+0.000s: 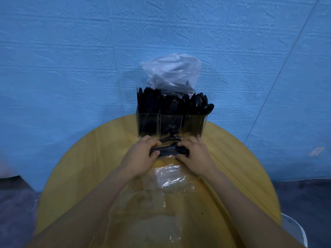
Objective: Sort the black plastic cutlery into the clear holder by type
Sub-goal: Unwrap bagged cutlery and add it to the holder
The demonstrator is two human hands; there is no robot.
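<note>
Forearms reach in from the near edge, both hands curled around one bundle of black cutlery (169, 150): left hand (143, 155) grips its left end, right hand (194, 155) its right, just near of the clear holder (172, 125) on the yellow worktop (80, 158).

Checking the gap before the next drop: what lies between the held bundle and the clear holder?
Head view: a few loose black cutlery pieces lie on the yellow table between bundle and clear holder.
</note>
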